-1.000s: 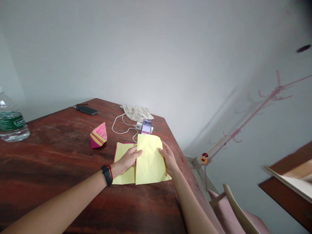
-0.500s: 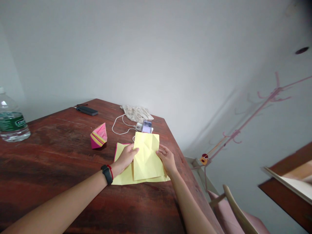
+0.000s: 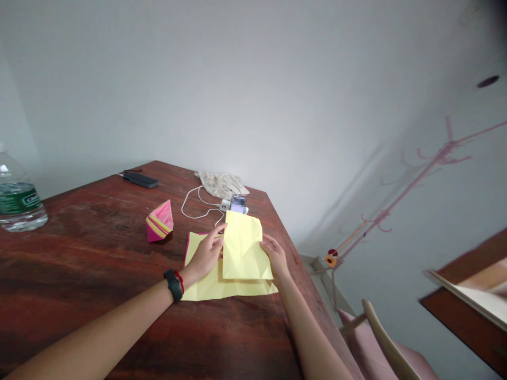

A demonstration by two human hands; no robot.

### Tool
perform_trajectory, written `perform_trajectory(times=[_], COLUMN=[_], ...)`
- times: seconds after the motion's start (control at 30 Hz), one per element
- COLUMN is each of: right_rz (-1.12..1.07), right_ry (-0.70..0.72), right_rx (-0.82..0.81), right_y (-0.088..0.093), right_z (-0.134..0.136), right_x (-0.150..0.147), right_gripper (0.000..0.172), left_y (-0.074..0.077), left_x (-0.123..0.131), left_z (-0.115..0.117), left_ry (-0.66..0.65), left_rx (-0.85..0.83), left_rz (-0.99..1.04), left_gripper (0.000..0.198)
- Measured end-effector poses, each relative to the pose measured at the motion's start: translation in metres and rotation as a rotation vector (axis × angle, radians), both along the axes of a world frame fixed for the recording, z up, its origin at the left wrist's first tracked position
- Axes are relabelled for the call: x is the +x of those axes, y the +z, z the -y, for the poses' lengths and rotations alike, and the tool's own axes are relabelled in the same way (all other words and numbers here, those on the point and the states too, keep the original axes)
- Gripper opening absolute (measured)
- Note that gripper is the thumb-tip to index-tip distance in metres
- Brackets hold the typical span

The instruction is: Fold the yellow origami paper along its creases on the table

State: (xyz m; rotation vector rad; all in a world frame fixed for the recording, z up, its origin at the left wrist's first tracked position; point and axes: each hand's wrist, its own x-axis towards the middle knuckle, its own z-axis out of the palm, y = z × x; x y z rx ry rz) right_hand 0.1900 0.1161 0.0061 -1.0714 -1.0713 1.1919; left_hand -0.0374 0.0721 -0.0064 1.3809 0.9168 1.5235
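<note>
A yellow sheet of paper (image 3: 242,248) with creases is lifted off the wooden table (image 3: 99,274), held at its two side edges. My left hand (image 3: 206,256) pinches the sheet's left edge, index finger stretched up along it. My right hand (image 3: 275,257) grips the right edge with curled fingers. Under the lifted sheet lies a second yellow paper (image 3: 216,287) with a pink underside, flat on the table. A folded pink and yellow paper shape (image 3: 159,221) stands to the left of my hands.
A small phone (image 3: 238,203) with a white cable (image 3: 194,206) stands just behind the paper, beside a pale cloth (image 3: 222,183). A dark phone (image 3: 140,180) lies at the far edge, a water bottle (image 3: 16,195) at far left. A chair (image 3: 382,338) stands right of the table.
The held sheet has been shifted slightly right and its lower edge raised. My left index finger has stretched up along the edge; both hands stayed on the paper.
</note>
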Motion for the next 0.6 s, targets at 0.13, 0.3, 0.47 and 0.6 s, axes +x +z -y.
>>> perform_trajectory(times=[0.13,0.3,0.47,0.6], right_rz=[0.009,0.046,0.027,0.051], right_ry=[-0.021,-0.038,-0.015,-0.034], right_rx=[-0.035,-0.038,-0.091,-0.102], right_y=[0.0,0.0007,0.0019,-0.0009], right_z=[-0.0021,-0.0048,-0.0011,-0.0007], right_x=[0.0022,0.0027,0.0028,0.0053], right_gripper=[0.051,0.048,0.047,0.045], left_y=[-0.0026,-0.0071,-0.0077,-0.0051], left_x=[-0.0003,-0.0028,-0.0047,-0.0055], left_z=[-0.0001,-0.0036,-0.0041,-0.0011], left_ry=[0.022,0.068,0.044,0.042], left_rx=[0.098,0.174,0.172,0.118], left_rz=[-0.098,-0.252,-0.238,-0.223], left_gripper=[0.041,0.039,0.036,0.034])
